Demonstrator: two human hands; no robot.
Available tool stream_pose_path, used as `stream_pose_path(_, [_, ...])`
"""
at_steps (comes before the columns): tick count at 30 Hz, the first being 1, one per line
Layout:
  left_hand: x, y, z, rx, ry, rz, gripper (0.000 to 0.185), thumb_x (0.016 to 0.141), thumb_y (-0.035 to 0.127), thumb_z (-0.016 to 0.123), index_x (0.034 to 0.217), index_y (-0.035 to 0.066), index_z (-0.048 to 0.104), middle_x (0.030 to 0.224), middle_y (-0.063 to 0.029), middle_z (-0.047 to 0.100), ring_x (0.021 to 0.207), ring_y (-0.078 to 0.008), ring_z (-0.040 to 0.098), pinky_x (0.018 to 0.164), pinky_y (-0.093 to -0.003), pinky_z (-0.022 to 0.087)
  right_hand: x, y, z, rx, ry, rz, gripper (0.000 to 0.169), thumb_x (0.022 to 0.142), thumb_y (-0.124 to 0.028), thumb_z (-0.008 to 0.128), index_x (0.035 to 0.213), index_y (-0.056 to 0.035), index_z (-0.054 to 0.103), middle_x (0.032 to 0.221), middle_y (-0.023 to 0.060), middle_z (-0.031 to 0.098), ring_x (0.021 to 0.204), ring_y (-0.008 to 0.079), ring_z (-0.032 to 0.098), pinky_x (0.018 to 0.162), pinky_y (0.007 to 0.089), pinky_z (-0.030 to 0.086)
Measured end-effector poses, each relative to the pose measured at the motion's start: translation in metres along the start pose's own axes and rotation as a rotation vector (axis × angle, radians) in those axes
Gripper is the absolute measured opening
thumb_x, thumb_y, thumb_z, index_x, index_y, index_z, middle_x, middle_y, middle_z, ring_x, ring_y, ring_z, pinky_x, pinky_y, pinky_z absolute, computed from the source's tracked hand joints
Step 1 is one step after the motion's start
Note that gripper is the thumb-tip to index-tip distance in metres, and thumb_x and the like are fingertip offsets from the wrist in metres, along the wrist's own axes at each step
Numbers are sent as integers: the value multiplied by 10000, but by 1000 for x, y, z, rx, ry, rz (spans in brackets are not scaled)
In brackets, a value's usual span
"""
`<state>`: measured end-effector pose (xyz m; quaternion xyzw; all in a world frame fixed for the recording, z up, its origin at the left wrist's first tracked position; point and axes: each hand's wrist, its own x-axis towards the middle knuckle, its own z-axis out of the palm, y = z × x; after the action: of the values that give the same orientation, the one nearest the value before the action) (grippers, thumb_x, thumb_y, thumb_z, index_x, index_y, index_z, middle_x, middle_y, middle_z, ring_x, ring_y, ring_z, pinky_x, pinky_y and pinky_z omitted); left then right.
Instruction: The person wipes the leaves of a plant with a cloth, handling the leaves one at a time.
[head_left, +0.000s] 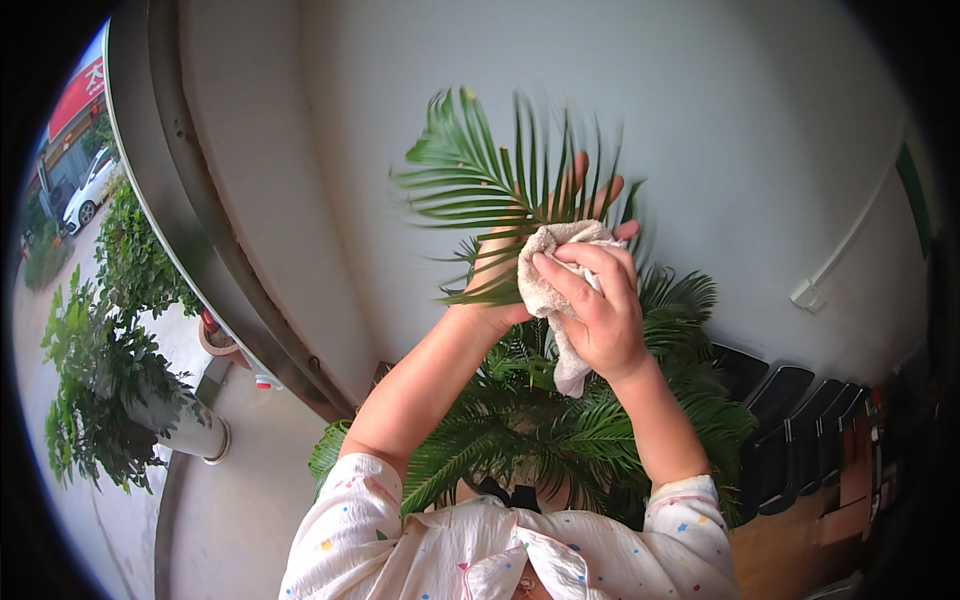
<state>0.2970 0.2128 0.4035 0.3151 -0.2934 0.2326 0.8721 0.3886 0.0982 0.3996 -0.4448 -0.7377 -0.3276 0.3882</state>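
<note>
A green cycad-like palm frond (480, 176) spreads in front of the wall, its tip blurred. Behind it is my left hand (517, 247), palm towards the leaflets and fingers spread, with the frond lying across it and partly hiding it. My right hand (604, 300) grips a crumpled beige terry cloth (547, 262), pressed against the frond over my left palm. One end of the cloth hangs below my right hand. Beneath both forearms stands the rest of the bushy potted plant (540, 435), its pot mostly hidden.
A pale wall (720, 150) rises behind the frond, with a socket (808, 295) at the right. Black linked chairs (780, 420) stand at lower right. To the left is a metal-framed glass pane (180, 225); beyond it are a potted shrub (112, 375) and a white car (90, 191).
</note>
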Motion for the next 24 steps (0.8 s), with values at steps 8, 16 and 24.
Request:
stream_pose_path(8, [-13,12,-48,-262,-54,-104,529,1040,507,452,1374,116,579,1257,-82,684,1085,-232,681,992,-422,552,98,46,5,-96,103,-74,436,773,20,700,1179,-138,732,1116,79,648,1045,313,592,942,399,507])
stream_pose_path(16, [-9,12,-47,-152,301,14,541,1056,462,461,1537,231,373,1478,-181,451,1371,-391,474,1090,-606,460,81,63,-63,-5,526,71,324,900,41,667,1213,-29,714,1205,108,667,1118,220,644,988,341,505])
stream_pose_path(24, [-4,3,-79,3,254,-157,748,984,648,464,1528,136,440,1591,-69,424,1425,-251,426,1125,-481,382,-19,22,-58,-215,276,241,532,701,70,663,1216,-47,723,1203,123,628,1144,302,584,1038,425,464])
